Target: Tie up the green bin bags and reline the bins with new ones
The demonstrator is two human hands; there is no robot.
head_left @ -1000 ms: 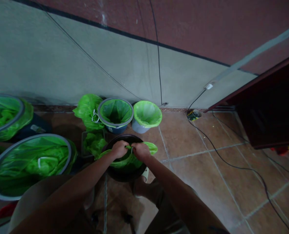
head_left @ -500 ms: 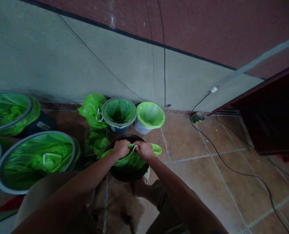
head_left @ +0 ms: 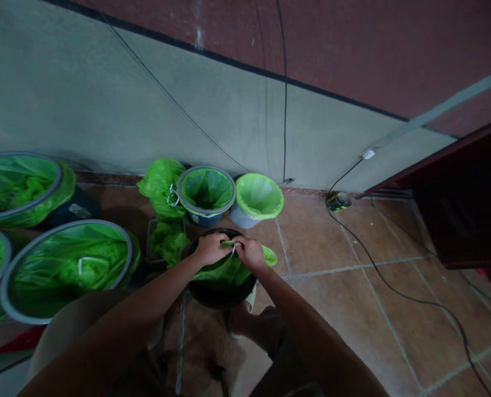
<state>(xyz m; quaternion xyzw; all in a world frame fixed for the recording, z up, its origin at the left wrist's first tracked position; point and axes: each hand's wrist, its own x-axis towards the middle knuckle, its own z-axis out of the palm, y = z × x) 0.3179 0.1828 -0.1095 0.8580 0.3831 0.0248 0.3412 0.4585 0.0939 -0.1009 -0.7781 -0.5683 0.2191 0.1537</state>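
A dark bin (head_left: 218,300) stands on the floor between my feet, with a green garbage bag (head_left: 224,274) hanging in its mouth. My left hand (head_left: 211,249) is closed on the bag's top edge at the far side of the bin. Close beside it, my right hand (head_left: 250,253) grips the same edge, and a white drawstring (head_left: 236,247) shows between the two hands. Part of the bag's rim sticks out past my right hand. My fingertips are partly hidden by the backs of my hands.
By the wall stand a blue bin (head_left: 206,212) and a pale bin (head_left: 245,218), both lined in green. A tied green bag (head_left: 163,184) and a small bag-filled basket (head_left: 152,253) are left of them. Large lined bins (head_left: 132,251) fill the left. A black cable (head_left: 394,292) crosses the floor near a can (head_left: 339,202).
Both hands have shifted slightly along the bag's edge and sit a little closer together. The camera view has turned slightly, so the surroundings appear a bit further right.
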